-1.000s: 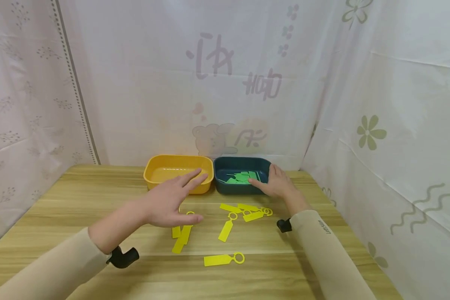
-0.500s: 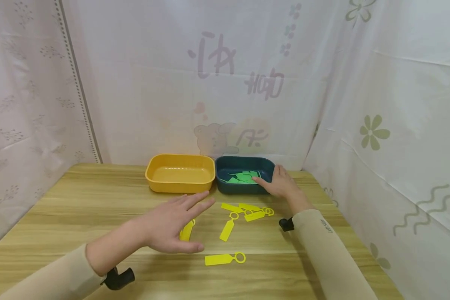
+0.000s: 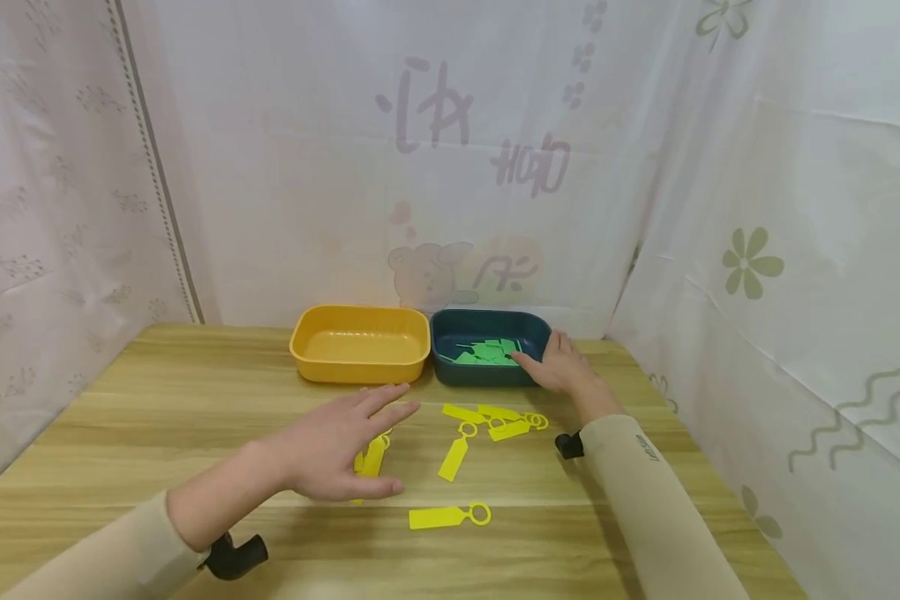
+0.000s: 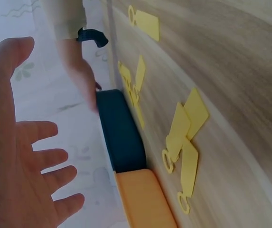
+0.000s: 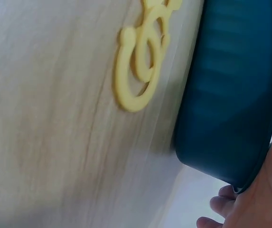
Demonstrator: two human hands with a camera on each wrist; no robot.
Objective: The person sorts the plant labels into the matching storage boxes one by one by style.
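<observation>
My left hand (image 3: 337,450) hovers palm down with its fingers spread, above a few overlapping yellow tags (image 3: 376,457). The left wrist view shows the palm (image 4: 7,156) holding nothing, apart from the tags (image 4: 189,164). At the right end of a dark teal bin (image 3: 487,377), my right hand (image 3: 564,368) grips the rim, thumb over the inside and fingers around the outer end. Green tags (image 3: 487,353) lie in a pile inside that bin. In the right wrist view, fingers (image 5: 223,204) show past the corner of the bin (image 5: 235,90).
A yellow bin (image 3: 360,372) stands against the teal bin's left side. More ringed yellow tags lie on the wooden table: a cluster (image 3: 508,430) before the teal bin, one slanted tag (image 3: 453,459), and one tag (image 3: 435,518) nearer the front edge. Patterned cloth (image 3: 285,208) hangs behind.
My left hand has come back from in front of the yellow bin toward the near side, then shifted slightly left. My right hand stays at the teal bin's end.
</observation>
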